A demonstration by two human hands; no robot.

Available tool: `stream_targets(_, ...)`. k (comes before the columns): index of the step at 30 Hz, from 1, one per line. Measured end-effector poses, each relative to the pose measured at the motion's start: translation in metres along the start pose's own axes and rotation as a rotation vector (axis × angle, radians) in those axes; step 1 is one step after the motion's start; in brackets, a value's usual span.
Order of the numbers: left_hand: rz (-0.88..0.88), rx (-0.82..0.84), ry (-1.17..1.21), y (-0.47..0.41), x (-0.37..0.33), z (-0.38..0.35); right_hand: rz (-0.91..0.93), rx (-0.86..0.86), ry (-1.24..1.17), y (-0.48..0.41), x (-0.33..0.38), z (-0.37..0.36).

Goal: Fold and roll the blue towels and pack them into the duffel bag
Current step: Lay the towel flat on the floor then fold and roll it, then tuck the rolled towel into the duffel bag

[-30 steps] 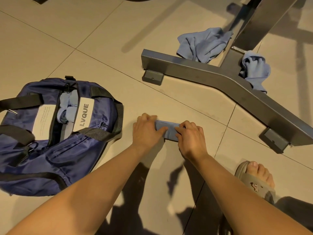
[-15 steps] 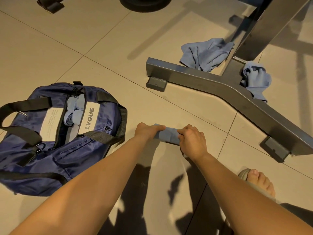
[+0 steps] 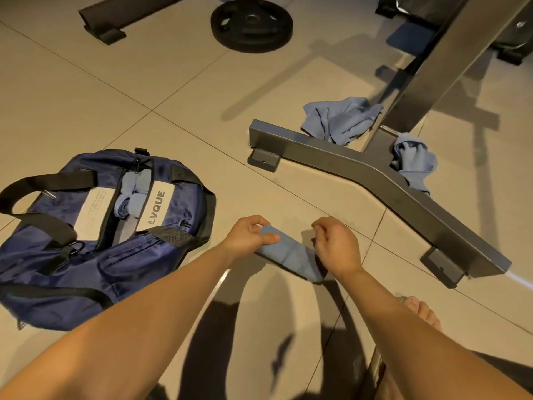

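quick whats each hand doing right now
Left hand: holding one end of the folded blue towel.
Right hand: holding the other end of it.

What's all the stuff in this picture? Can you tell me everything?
bag: one, dark blue, open on the floor, left
rolled towels: at least three, light blue, inside the bag
folded towel: one, light blue, between the hands
loose towels: two, light blue, crumpled against the frame; second one further right
frame: one, grey metal, floor, right
plate: one, black, floor, top
foot: one, bottom right
left hand: grips the folded towel's left end
right hand: grips its right end
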State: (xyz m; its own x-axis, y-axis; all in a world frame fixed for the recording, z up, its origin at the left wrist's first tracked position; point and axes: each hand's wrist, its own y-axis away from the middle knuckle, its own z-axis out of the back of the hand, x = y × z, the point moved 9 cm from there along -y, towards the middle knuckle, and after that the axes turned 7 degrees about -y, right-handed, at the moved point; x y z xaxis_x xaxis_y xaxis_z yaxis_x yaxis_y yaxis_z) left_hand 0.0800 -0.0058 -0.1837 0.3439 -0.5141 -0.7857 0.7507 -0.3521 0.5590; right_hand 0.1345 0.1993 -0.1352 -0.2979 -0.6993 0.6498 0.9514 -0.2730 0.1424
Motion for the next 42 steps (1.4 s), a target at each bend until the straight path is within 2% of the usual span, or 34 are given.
stream_targets(1,-0.042,0.062,-0.052,0.005,-0.016,0.001,-0.042,-0.041,-0.118,-0.002,0.006,0.013)
stream_targets(2,-0.085,0.118,-0.115,0.009,-0.034,0.003,-0.108,0.002,-0.260,-0.004,0.012,0.016)
stream_targets(4,-0.149,0.230,-0.226,0.020,-0.070,0.010,-0.245,0.334,-0.462,0.000,0.034,0.000)
stream_targets(6,-0.185,0.324,-0.306,0.036,-0.104,0.021,-0.305,0.677,-0.525,0.018,0.062,-0.016)
stream_targets(8,-0.215,0.355,-0.406,0.053,-0.130,0.038,-0.292,0.812,-0.625,0.031,0.093,-0.018)
stream_targets(10,-0.230,0.322,-0.487,0.069,-0.150,0.060,-0.237,0.787,-0.639,0.032,0.124,-0.012)
stream_targets(12,-0.239,0.212,-0.529,0.085,-0.168,0.087,-0.165,0.737,-0.606,0.030,0.156,-0.003)
stream_targets(16,-0.269,-0.040,-0.374,0.129,-0.204,0.147,-0.083,0.555,-0.704,0.029,0.219,0.031)
stream_targets(21,-0.207,-0.007,-0.480,0.190,-0.208,0.190,-0.027,0.293,-1.062,0.023,0.291,0.067)
stream_targets(26,-0.263,-0.126,-0.335,0.233,-0.207,0.248,0.012,0.272,-1.248,0.039,0.364,0.070)
stream_targets(29,-0.291,-0.193,-0.338,0.262,-0.203,0.286,0.040,0.261,-1.241,0.046,0.398,0.068)
stream_targets(34,-0.235,-0.132,-0.357,0.274,-0.173,0.323,0.006,0.308,-1.140,0.046,0.415,0.038)
stream_targets(38,-0.095,-0.105,-0.376,0.250,-0.128,0.343,-0.063,0.379,-0.971,0.032,0.396,-0.006)
stream_targets(42,-0.013,-0.159,-0.324,0.204,-0.071,0.368,-0.172,0.404,-0.802,0.011,0.359,-0.064)
